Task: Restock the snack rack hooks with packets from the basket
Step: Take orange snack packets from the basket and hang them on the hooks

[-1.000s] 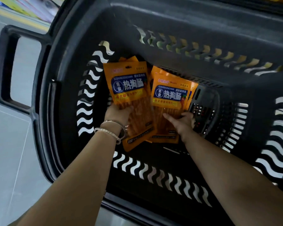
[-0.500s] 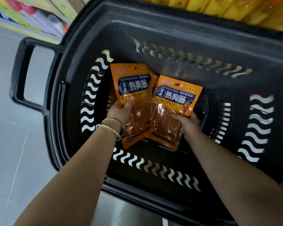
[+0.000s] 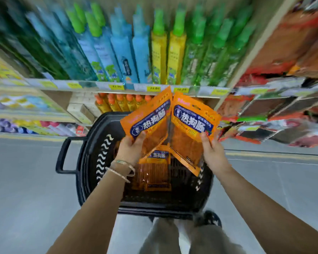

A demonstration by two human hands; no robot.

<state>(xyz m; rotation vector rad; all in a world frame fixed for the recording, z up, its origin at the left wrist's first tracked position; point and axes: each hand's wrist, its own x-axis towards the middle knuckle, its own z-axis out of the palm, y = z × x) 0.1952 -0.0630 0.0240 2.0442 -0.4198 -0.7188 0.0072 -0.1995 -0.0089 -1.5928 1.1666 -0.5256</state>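
I had the left hand (image 3: 130,150) curled round the bottom edge of the left packet (image 3: 148,121), thumb pressed on its face. The right hand (image 3: 212,153) gripped the right packet (image 3: 193,129) the same way, at its lower right side. Both orange packets were held up above the basket (image 3: 92,143), tops fanned apart and tilted toward the shelf (image 3: 117,87). Their inner edges met along the middle; whether they touched or overlapped I could not tell. The top corners reached the shelf's price-tag strip in my view.

Below them, spare packets (image 3: 154,173) lay flat on the basket's bottom, well inside its walls. The basket's handle (image 3: 60,156) stuck out to the left. Bare floor (image 3: 26,180) lay open on both sides of the basket.

The rack (image 3: 283,116) stood off to the right, crowded with hanging packs, its near edge just beside the right packet. It was too blurred for me to make out the hooks.
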